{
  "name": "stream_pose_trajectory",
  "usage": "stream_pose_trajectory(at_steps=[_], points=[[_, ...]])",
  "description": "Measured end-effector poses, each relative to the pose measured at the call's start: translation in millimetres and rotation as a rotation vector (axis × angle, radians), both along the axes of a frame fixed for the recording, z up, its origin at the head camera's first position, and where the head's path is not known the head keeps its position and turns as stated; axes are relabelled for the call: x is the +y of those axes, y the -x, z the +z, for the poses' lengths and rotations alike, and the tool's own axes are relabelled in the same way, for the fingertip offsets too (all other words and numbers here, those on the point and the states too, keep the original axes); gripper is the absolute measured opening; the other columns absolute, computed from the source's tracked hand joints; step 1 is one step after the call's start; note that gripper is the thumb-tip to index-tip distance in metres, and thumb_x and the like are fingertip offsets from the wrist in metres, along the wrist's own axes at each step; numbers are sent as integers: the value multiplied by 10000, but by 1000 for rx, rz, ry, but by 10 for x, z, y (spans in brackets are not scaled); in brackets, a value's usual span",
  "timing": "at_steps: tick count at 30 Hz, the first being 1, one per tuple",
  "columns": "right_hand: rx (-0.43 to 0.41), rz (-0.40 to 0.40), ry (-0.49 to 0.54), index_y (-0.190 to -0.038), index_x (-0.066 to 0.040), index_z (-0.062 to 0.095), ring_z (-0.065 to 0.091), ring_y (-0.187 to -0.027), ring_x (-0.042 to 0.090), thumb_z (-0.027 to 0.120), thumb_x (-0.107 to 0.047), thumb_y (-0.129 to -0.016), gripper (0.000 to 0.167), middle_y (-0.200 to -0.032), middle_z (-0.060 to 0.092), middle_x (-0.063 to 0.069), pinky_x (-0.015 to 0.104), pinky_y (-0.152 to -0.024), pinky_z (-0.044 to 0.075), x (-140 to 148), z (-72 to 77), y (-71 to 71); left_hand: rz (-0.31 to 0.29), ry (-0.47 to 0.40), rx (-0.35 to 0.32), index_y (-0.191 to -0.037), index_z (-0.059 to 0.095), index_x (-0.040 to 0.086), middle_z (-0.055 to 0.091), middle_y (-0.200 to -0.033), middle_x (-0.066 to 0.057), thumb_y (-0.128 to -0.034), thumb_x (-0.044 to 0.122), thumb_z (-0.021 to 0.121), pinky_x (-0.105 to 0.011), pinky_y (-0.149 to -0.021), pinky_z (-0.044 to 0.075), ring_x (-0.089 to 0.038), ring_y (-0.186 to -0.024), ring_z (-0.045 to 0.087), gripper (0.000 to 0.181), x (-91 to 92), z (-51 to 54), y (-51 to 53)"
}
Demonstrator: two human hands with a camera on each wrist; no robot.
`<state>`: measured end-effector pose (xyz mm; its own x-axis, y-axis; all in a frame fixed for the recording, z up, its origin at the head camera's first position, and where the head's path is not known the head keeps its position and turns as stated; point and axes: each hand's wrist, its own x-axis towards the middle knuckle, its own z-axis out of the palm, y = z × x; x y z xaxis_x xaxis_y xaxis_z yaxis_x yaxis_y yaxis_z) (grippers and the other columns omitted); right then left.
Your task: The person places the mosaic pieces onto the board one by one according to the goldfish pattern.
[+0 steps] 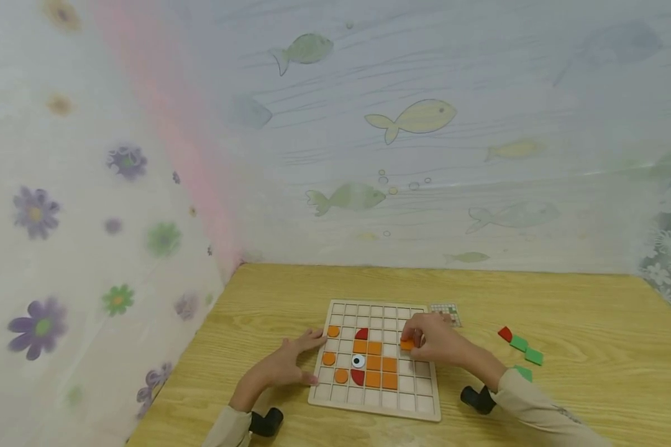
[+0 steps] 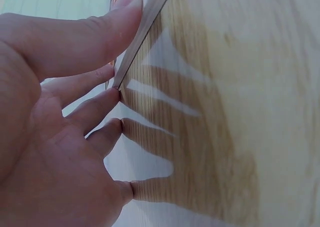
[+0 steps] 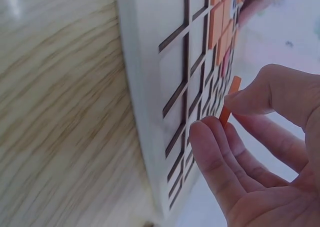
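Observation:
A wooden grid board (image 1: pixel 414 403) lies on the table, with orange square tiles (image 1: pixel 389 380), orange round pieces (image 1: pixel 328 358), red quarter-round pieces (image 1: pixel 358 377) and a white eye piece (image 1: pixel 358 361) in its cells. My right hand (image 1: pixel 438 338) pinches an orange tile (image 3: pixel 230 101) between thumb and fingers, over the right side of the board. In the right wrist view that tile stands tilted on edge. My left hand (image 1: pixel 285 361) rests at the board's left edge, fingers spread; in the left wrist view its fingertips (image 2: pixel 116 126) touch the table and the board's side.
A small printed grid card (image 1: pixel 447 312) lies behind the board's far right corner, partly behind my right hand. To the right are a red quarter-round piece (image 1: pixel 505 334) and several green pieces (image 1: pixel 534 356). Printed curtains hang behind and left of the wooden table (image 1: pixel 593 347).

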<state>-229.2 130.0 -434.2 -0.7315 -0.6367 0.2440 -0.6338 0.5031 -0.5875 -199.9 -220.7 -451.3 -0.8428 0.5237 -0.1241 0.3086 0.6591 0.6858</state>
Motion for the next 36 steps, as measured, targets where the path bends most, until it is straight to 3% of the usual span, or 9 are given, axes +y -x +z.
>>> stream_pose_trajectory(at_steps=[2, 5, 7, 17, 36], points=[[-34, 13, 9, -861, -94, 670, 519, -651, 70, 708, 27, -715, 193, -800, 588, -10, 440, -775, 413, -36, -2, 2, 0, 0, 0, -1454, 380, 70, 238, -1543, -109, -775, 215, 775, -686, -1037, -44, -350, -1422, 117, 799, 6, 2, -5], [-58, 36, 22, -869, -65, 668, 523, -658, 97, 694, 40, -721, 183, -829, 597, 16, 261, -572, 481, -83, -19, 19, -2, 5, 11, -1452, 385, 77, 244, -1542, -106, -773, 218, 777, -683, -1040, -39, -347, -1423, 120, 797, 20, -3, -4], [-64, 37, 26, -860, -57, 670, 519, -653, 107, 688, 42, -710, 180, -818, 601, 20, 228, -567, 464, -109, -35, 35, -5, 9, 19, -1451, 390, 80, 249, -1540, -107, -770, 219, 778, -683, -1042, -34, -346, -1423, 124, 796, 29, -10, -2], [-128, 44, 24, -861, -40, 683, 508, -643, 88, 692, 38, -718, 163, -778, 591, 20, 232, -560, 459, -227, -127, 80, 4, 16, 24, -1450, 388, 72, 243, -1540, -119, -765, 183, 779, -674, -1051, -23, -347, -1421, 128, 796, 35, -8, -8], [-85, 48, -37, -882, -65, 694, 530, -703, 134, 680, 0, -792, 112, -826, 585, 0, 239, -606, 471, -238, -127, 22, 11, 31, 34, -1452, 386, 79, 249, -1541, -102, -763, 186, 782, -669, -1054, -23, -339, -1422, 130, 803, 7, -24, -8]])
